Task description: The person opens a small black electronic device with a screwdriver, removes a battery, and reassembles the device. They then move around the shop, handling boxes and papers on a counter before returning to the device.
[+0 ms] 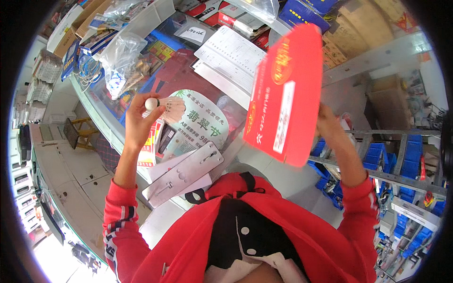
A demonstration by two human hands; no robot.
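A glass-topped counter [175, 70] is running through a cluttered room, with pale cabinets [71, 158] standing to its left and blue bins [414, 153] filling racks to the right. Nearest, the person's red jacket [165, 252] is showing, sleeves reaching forward on both sides. A slotted metal plate [183, 175] is lying aslant at the counter's near edge; a red-and-yellow card [150, 146] is resting just beyond its left part. The left hand [138, 120] is holding a shuttlecock [173, 108] above the counter, thumb and finger pinching it near the cork, cork pointing left and feathers pointing right. Below and right of the feathers, a round white-and-green fan [205, 118] is lying flat. The right hand [331, 126] is gripping a red board [293, 89] by its right edge; its fingertips are hiding behind the board, so their exact placing cannot be told. The board is standing raised and tilted, slightly blurred, partly covering the view behind. Farther, white printed sheets [232, 51] are lying left of the board, and a clear plastic bag [123, 59] is sitting far left. Farthest, blue boxes [304, 15] and brown cartons [361, 26] are standing at far right.
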